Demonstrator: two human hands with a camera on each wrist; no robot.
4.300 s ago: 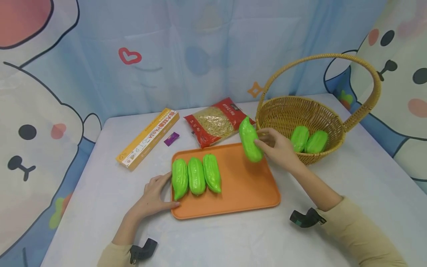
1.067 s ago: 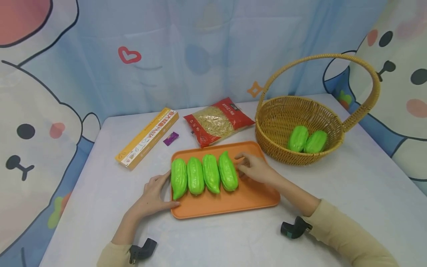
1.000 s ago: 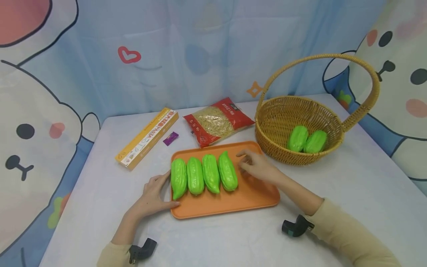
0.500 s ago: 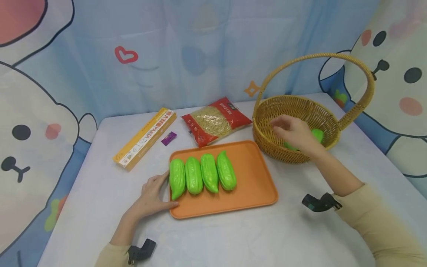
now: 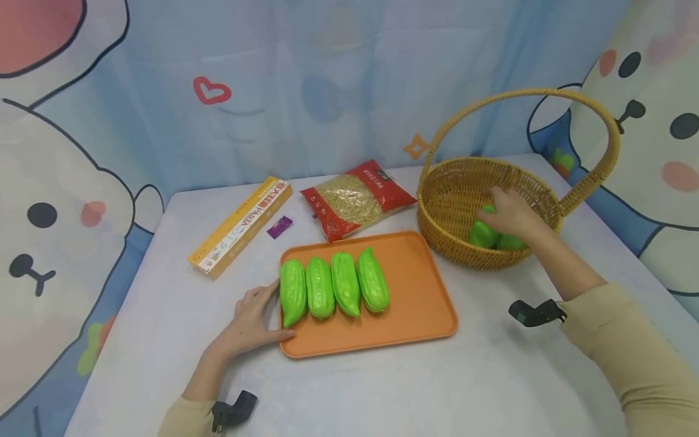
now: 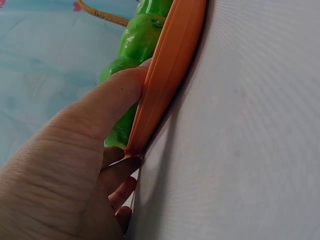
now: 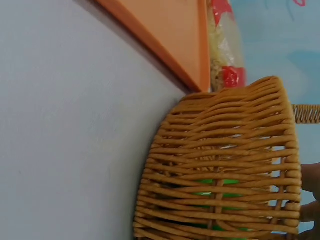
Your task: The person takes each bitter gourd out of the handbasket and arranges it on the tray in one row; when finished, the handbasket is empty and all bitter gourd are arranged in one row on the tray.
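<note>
Two green vegetables [image 5: 483, 234] are contained in the wicker basket [image 5: 453, 246], right of the orange tray [image 5: 415, 297]. Over them the right hand [image 5: 513, 213] is lowered; whether either is gripped cannot be told. On the tray's left half, four matching vegetables [image 5: 321, 287] are lined up. Its left end is held in a wide grip by the left hand [image 5: 248, 325], thumb over the rim. Behind the tray a red-ended bag [image 5: 352, 201] is seen; off its far left corner, a purple packet [image 5: 280, 227] and yellow box [image 5: 240, 228].
</note>
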